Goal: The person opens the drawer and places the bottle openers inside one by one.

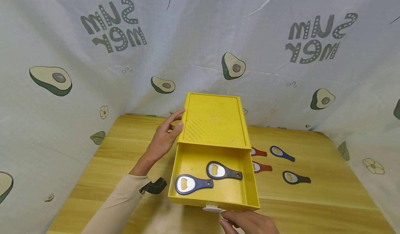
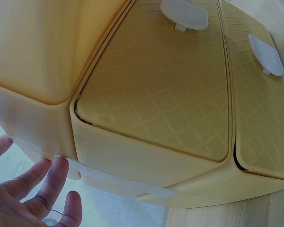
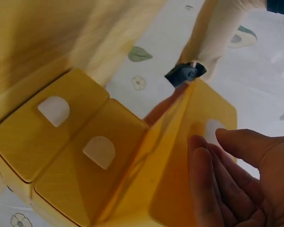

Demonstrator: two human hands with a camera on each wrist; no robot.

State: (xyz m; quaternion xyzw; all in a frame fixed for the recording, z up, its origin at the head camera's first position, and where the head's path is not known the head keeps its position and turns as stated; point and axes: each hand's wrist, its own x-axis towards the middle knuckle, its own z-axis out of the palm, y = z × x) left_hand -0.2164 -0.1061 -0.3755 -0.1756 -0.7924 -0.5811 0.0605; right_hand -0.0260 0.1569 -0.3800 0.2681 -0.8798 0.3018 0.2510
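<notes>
A yellow drawer cabinet [image 1: 215,119] stands on the table with its top drawer [image 1: 228,192] pulled out. In that drawer lie a blue bottle opener [image 1: 200,183] and a black bottle opener [image 1: 229,173]. My left hand [image 1: 164,136] rests its fingertips on the cabinet's left side, fingers [image 2: 54,182] extended. Near the drawer's white handle [image 1: 212,209] is my right hand [image 1: 250,222], its fingers [image 3: 201,175] loosely bent and the thumb apart from them. Its fingertips partly cover the handle in the right wrist view; nothing is visibly pinched.
On the table right of the cabinet lie another blue bottle opener [image 1: 282,153], another black one [image 1: 296,177] and two red ones [image 1: 262,167], partly hidden by the cabinet. Two lower drawers with white handles [image 3: 100,152] are closed. A patterned curtain [image 1: 193,36] hangs behind.
</notes>
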